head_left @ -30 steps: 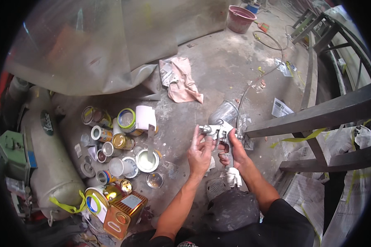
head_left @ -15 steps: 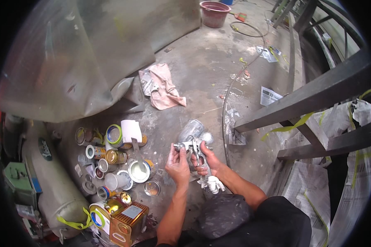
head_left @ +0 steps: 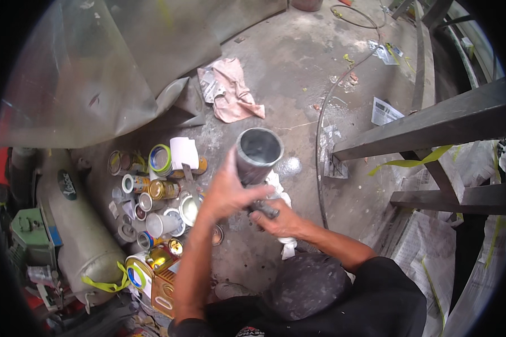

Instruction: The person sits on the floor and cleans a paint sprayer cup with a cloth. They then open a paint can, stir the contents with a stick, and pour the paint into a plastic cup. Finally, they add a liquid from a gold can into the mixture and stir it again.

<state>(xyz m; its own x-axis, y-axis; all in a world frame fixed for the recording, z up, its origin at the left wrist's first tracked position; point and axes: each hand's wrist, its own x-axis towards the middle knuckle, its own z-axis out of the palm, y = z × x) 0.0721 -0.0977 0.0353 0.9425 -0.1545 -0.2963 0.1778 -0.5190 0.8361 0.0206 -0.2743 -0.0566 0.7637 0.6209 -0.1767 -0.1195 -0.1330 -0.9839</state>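
Paint cans (head_left: 152,191) beside left hand (head_left: 225,194)

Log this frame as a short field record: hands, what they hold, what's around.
left hand: palm against the side of the grey cup, fingers spread
right hand: closed around the spray gun body below the cup, with a white rag
cup: open mouth facing the camera, inside looks grey
left of hands: paint cans clustered on the concrete floor, some open
far left: grey tank
floor: pink cloth, black hose
right: dark metal frame
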